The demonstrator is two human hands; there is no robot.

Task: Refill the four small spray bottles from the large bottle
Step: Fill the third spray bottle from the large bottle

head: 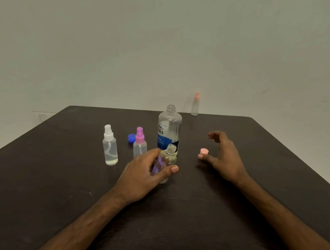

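My left hand grips a small clear bottle with purple print, uncapped and tilted slightly, standing on the dark table. Right behind it stands the large clear bottle with a blue label, its neck uncapped. My right hand hovers over the table with fingers spread; a small pink cap lies by its thumb tip, not gripped. A white-capped spray bottle and a pink-capped spray bottle stand to the left. A frosted bottle with a peach cap stands at the far edge.
A blue cap lies between the white-capped and pink-capped bottles. The table's far edge meets a plain wall, and its right edge runs diagonally toward me.
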